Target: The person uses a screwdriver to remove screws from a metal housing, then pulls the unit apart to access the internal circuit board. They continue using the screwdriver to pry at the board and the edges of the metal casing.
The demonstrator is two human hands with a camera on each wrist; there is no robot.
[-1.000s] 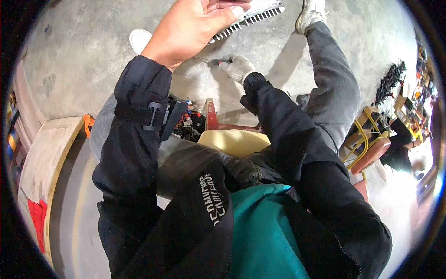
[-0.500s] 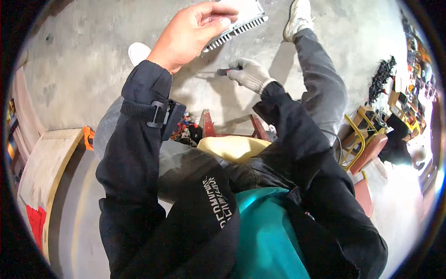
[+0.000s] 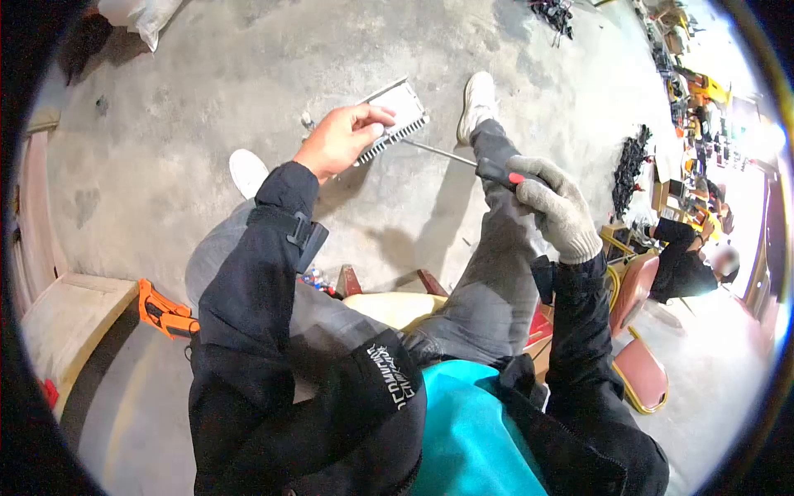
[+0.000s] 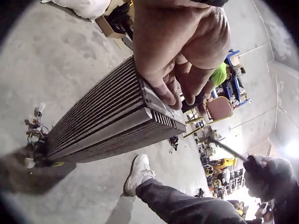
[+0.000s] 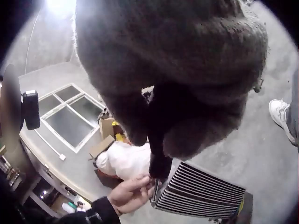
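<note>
A tall metal block with many fins (image 3: 404, 106) (image 4: 100, 114) (image 5: 201, 189) stands upright on the floor between the person's feet. The bare left hand (image 3: 341, 140) (image 4: 182, 44) (image 5: 132, 193) has its thumb and fingertips gripping the block's top end near an edge. Gloved, the right hand (image 3: 561, 207) (image 4: 273, 177) (image 5: 173, 60) is raised on the right and grips the dark handle of a screwdriver (image 3: 495, 171) (image 4: 231, 151). Its long shaft points left toward the block's top; whether the tip touches is unclear.
Wires with connectors (image 4: 36, 128) lie at the block's foot. An orange tool (image 3: 164, 312) sits by a wooden board (image 3: 83, 302). A pink chair (image 3: 641, 372) stands at right, near a seated person (image 3: 682, 264). A white bag (image 3: 141, 15) lies at upper left.
The right hand has risen and moved right with the screwdriver, whose shaft now points toward the block's top. The head view has shifted, showing more of the block; the left hand stays at its top.
</note>
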